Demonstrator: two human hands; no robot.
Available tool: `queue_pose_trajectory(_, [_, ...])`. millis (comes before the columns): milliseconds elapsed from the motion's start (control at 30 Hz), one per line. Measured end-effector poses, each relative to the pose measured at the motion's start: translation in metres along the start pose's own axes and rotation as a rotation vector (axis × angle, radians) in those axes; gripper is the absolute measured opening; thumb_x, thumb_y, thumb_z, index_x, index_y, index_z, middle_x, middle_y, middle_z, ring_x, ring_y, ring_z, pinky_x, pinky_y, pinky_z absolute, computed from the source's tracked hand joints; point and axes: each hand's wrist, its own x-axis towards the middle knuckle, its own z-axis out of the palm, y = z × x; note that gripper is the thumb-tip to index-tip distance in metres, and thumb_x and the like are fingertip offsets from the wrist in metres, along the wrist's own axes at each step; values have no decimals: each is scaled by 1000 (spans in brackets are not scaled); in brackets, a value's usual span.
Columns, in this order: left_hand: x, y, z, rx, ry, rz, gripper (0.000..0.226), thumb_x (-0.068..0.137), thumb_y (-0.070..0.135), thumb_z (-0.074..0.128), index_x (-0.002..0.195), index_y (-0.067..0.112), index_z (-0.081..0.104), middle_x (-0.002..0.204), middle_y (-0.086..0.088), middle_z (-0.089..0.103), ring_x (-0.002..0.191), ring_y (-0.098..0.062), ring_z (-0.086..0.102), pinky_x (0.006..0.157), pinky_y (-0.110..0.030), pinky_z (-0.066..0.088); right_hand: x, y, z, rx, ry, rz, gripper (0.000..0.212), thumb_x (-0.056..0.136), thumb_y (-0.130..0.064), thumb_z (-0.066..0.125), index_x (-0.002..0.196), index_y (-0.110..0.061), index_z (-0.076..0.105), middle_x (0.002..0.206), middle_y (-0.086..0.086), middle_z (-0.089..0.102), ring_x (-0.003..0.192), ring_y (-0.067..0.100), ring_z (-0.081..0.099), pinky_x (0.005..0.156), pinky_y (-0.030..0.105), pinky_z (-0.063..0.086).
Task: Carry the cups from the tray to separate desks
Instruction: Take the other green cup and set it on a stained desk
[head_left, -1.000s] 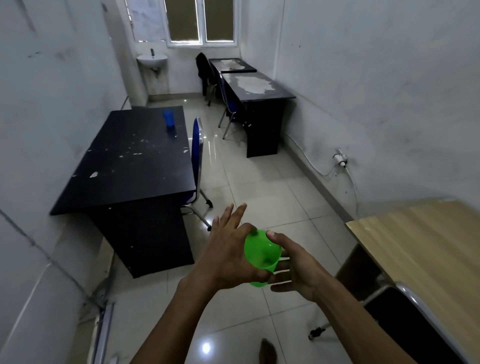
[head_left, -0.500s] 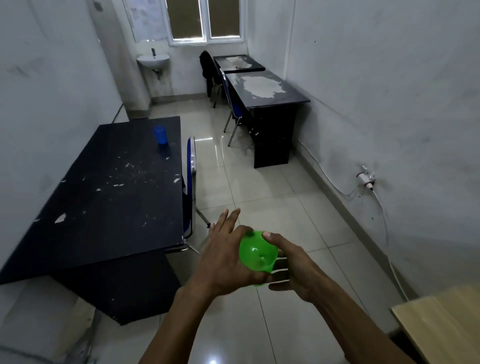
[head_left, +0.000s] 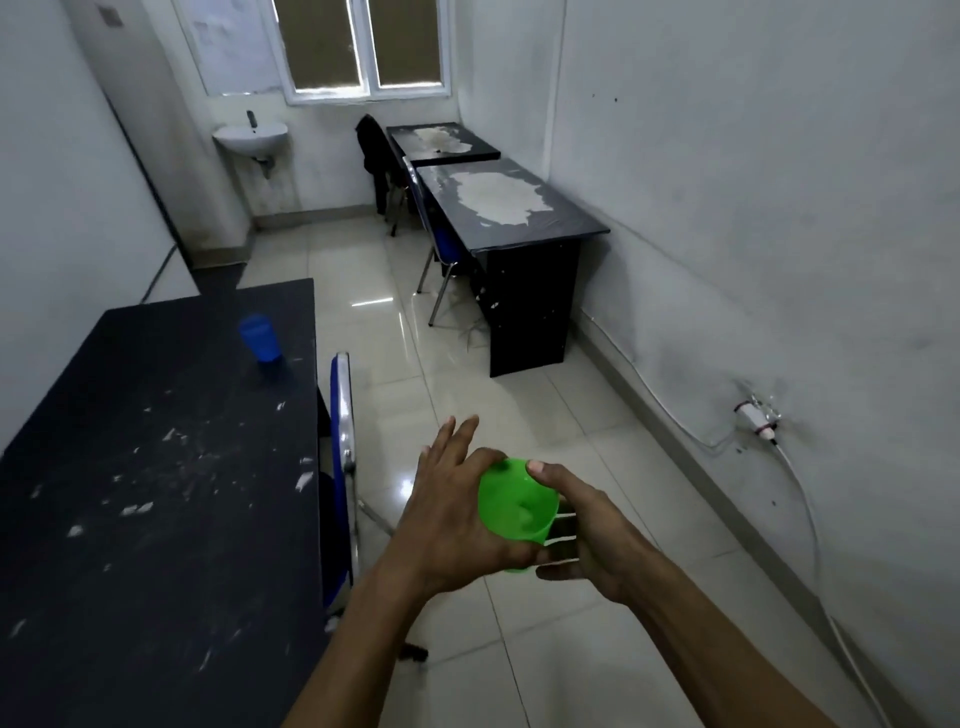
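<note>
A green cup (head_left: 517, 506) is held upright in front of me over the tiled floor, mouth up. My left hand (head_left: 452, 512) wraps its left side with two fingers stretched forward. My right hand (head_left: 584, 530) grips its right side, thumb on the rim. A blue cup (head_left: 260, 338) stands on the far end of the black desk (head_left: 156, 493) at my left. A second black desk (head_left: 511, 208) with a worn pale patch stands ahead on the right against the wall, and a third (head_left: 441, 143) is behind it. No tray is in view.
A blue chair (head_left: 343, 457) is tucked against the left desk's right edge, close to my left arm. Another blue chair (head_left: 434, 234) sits at the right desk. A sink (head_left: 251, 137) hangs under the window. A cable and plug (head_left: 756, 418) run along the right wall. Tiled floor lies between the desks.
The view has moved forward along the aisle: the wooden desk at the right has dropped out of sight and the black desks are nearer. Both hands keep the same hold on the green cup.
</note>
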Motion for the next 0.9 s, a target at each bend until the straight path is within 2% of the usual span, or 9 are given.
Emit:
queue_pose_trajectory(133, [72,-27,-21,-8,-2,18,102,42,74,65,129,25,50,161,-1,11,143,-5,-11,119,-53,13,62,-43,5,16,35,-7,70,58,-68,67,101,-12,69,94,15,74,85,34,72,89,53,54])
queue_pose_trajectory(300, [155,-62,-31,-9,-5,23,102,41,73,65,129,24,50,161,0,11,141,-3,-10,120,-52,13,142,-84,2,44,27,24,74,57,-67,69,103,-8,69,92,17,74,77,32,71,86,51,55])
queue_pose_trajectory(500, [266,-102,-38,13,26,-10,102,41,74,65,129,24,50,161,-1,13,148,-11,-7,120,-51,14,255,-141,-14,9,-17,8,72,58,-66,69,100,-9,69,91,16,73,79,33,72,86,51,55])
queue_pose_trajectory(900, [484,-174,-76,28,123,-157,101,43,70,69,131,26,49,161,-3,14,148,-13,-5,120,-51,13,475,-287,-24,-99,-160,-8,68,60,-65,70,99,-9,68,96,16,71,82,33,70,88,51,53])
